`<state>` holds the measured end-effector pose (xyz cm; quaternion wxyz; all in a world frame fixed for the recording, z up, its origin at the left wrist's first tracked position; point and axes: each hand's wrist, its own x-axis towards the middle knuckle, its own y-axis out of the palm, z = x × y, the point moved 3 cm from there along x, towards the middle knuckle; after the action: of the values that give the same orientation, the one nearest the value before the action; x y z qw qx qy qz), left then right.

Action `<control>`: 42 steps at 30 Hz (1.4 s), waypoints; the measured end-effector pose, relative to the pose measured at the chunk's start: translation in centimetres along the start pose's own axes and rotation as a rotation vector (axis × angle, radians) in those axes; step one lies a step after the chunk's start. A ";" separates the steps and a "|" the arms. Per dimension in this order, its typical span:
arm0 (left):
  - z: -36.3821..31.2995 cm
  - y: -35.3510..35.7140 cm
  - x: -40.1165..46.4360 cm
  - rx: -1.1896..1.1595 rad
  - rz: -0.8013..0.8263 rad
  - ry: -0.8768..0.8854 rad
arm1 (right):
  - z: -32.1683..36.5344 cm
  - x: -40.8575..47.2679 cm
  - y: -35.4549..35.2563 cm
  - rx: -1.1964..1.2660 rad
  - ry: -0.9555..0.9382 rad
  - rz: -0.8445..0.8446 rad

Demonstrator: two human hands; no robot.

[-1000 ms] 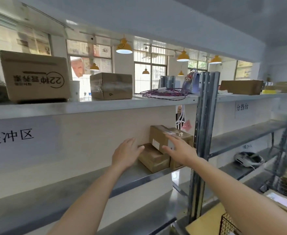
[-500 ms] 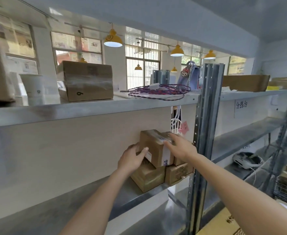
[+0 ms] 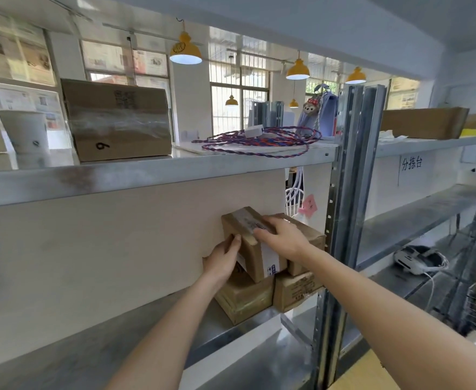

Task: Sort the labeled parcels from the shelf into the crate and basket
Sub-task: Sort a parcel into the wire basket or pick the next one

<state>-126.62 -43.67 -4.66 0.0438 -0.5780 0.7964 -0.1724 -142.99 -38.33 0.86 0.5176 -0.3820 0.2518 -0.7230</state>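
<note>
Gripping the top labeled parcel (image 3: 255,246) from both sides on the middle metal shelf (image 3: 90,344), close against the grey upright post (image 3: 346,209). Left hand (image 3: 222,260) curling around the parcel's left face, fingers closed against the cardboard; right hand (image 3: 283,237) lying flat and spread over the top right edge, pressing rather than wrapping. Sitting tilted on a stack: resting on a taped lower box (image 3: 245,298), touching a second box (image 3: 301,232) to its right, with another carton (image 3: 297,289) beneath that one. Showing a white printed label on the front face and tape across the top. Judging by its small size and the easy tilt, probably light; stiff cardboard, likely holding its shape under a squeeze, though glossy tape may be slippery. Best taken by opposite side faces, palms on bare cardboard, leaving the label readable. Standing above on the upper shelf: a larger box marked 6 (image 3: 118,122) and a coiled braided cable (image 3: 259,140). Crate and basket not clearly identifiable here.
</note>
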 end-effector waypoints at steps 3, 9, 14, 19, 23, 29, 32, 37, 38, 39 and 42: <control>-0.1 -0.5 -1.1 -0.141 0.022 -0.003 | 1.1 -1.1 0.4 0.039 -0.013 -0.034; -1.0 -3.2 -5.5 -0.321 -0.002 0.083 | 5.1 -5.8 1.3 0.183 -0.010 -0.053; -1.1 -5.5 -11.2 -0.408 0.016 0.120 | 8.4 -11.9 2.2 0.250 0.037 -0.065; -0.2 -7.5 -16.1 -0.437 0.022 0.037 | 11.9 -18.6 2.0 0.269 0.128 -0.084; -0.5 -7.7 -20.4 -0.551 0.051 0.039 | 12.7 -23.5 1.8 0.239 0.210 -0.106; -3.5 -6.0 -26.5 -0.757 0.313 -0.037 | 12.2 -30.6 -1.0 0.424 0.410 -0.215; -5.1 -4.2 -28.7 -0.705 0.391 0.015 | 11.1 -33.9 -2.8 0.486 0.446 -0.293; -6.8 -0.1 -30.7 -0.660 0.425 0.033 | 10.4 -39.2 -7.2 0.358 0.381 -0.421; -7.4 1.0 -31.3 -0.638 0.445 0.060 | 9.9 -40.2 -7.9 0.339 0.386 -0.427; -8.0 2.1 -31.8 -0.607 0.456 0.085 | 9.5 -41.2 -8.5 0.319 0.398 -0.429; -10.1 4.8 -34.0 -0.598 0.474 0.146 | 8.2 -43.6 -10.3 0.284 0.449 -0.428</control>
<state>-122.58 -8.25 -1.16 -0.1449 -0.3516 0.9240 0.0414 -134.58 6.46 0.71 0.3338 -0.1818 0.1703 -0.9091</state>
